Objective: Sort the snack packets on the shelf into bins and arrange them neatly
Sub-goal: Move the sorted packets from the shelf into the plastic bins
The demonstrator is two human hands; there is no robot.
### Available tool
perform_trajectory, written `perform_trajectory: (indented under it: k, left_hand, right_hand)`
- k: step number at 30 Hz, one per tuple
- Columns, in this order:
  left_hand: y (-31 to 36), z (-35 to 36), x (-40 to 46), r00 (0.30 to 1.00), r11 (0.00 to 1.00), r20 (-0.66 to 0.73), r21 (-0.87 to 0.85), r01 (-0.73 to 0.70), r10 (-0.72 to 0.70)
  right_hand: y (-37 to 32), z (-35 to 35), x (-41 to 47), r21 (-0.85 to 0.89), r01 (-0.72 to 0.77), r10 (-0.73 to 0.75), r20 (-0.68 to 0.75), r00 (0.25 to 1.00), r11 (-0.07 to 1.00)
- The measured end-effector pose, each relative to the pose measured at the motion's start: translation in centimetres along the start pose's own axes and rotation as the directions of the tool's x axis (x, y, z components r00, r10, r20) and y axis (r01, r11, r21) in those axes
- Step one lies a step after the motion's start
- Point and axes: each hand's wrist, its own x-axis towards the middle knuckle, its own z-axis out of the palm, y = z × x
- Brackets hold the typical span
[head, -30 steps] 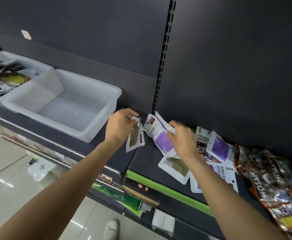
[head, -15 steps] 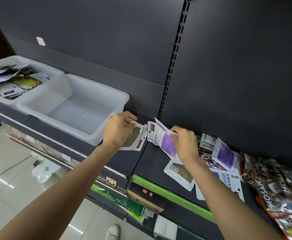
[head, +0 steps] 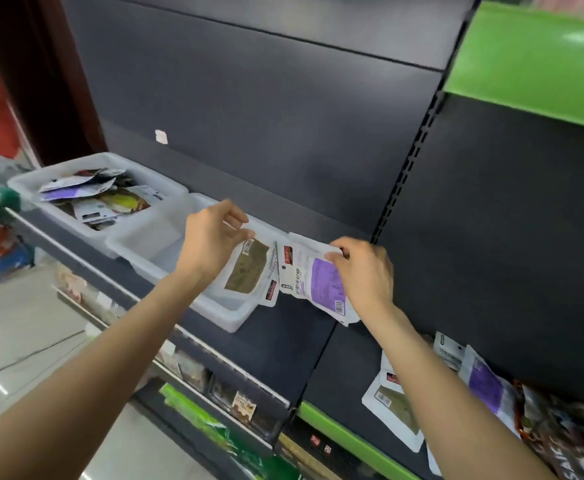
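Observation:
My left hand (head: pixel 211 242) pinches a white packet with an olive-green window (head: pixel 245 271) by its top edge, hanging over the right end of an empty white bin (head: pixel 221 315). My right hand (head: pixel 365 271) pinches a white and purple packet (head: pixel 318 282) by its top corner, just right of the bin, above the dark shelf (head: pixel 294 337). A second white bin (head: pixel 166 188) farther left holds several mixed packets. More white packets, one olive (head: pixel 392 407) and one purple (head: pixel 484 386), lie on the shelf at lower right.
Dark brown and orange snack bags (head: pixel 567 434) are piled at the far right of the shelf. A black slotted upright (head: pixel 408 168) divides the dark back panels. Lower shelves with goods (head: pixel 214 386) and a tiled floor (head: pixel 24 334) lie below left. A green header panel (head: pixel 533 60) sits at upper right.
Both hands have risen off the shelf with their packets and shifted left. The olive packet now hangs over the empty bin's right end. The camera view has tilted upward.

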Motion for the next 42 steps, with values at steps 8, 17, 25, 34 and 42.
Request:
perform_trajectory:
  k: [8,17,25,34,42]
  left_hand:
    - [-8.5,-10.9,6.4,0.998,0.998,-0.058,0.058,-0.034,0.037]
    - [-18.9,-22.0,16.0,0.987,0.999,-0.158,0.007,-0.036,0.037]
    - [-26.6,-25.3,26.2,0.979,1.000,-0.205,0.022,0.020,-0.015]
    - [-32.8,-23.9,32.3,0.994,0.986,-0.060,0.140,-0.087,0.096]
    - [-39.3,-22.9,29.7,0.763,0.833,0.614,0.517,-0.196,-0.202]
  right_hand:
    - [-13.3,7.7,5.0,-0.005,0.099,-0.099,0.005,0.995,0.995]
    - [-28.5,16.9,11.8,0.039,0.064,-0.062,-0.045,0.997,0.997]
    - [-35.3,23.9,19.9,0.105,0.062,-0.055,-0.074,0.996,0.992]
    - [-37.8,31.3,25.0,-0.071,0.111,-0.113,-0.026,0.993,0.991]
    - [-36.4,37.0,22.0,0.034,0.068,-0.075,0.597,0.799,0.997]
